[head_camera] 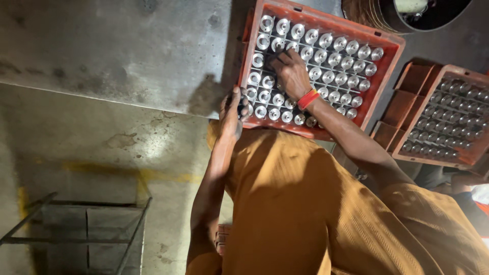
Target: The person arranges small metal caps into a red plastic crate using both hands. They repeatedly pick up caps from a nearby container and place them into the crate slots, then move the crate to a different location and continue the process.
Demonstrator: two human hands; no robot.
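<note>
A red plastic crate [384, 76] with a grid of cells stands on the concrete floor, and several shiny round metal parts [333, 58] fill it. My right hand [291, 74], with a red band at the wrist, lies over the left rows. Its fingertips are bent down onto one metal part [277, 47]. My left hand [232, 113] is at the crate's near left corner, its fingers curled around a small dark piece [240, 106] beside the rim. My orange garment hides the crate's near edge.
A second red crate [410, 81] of metal parts stands to the right, some of its cells bare. A dark round container [377, 15] is at the top. A metal frame [86, 224] lies at lower left. Another person's arm [461, 181] shows at the right edge.
</note>
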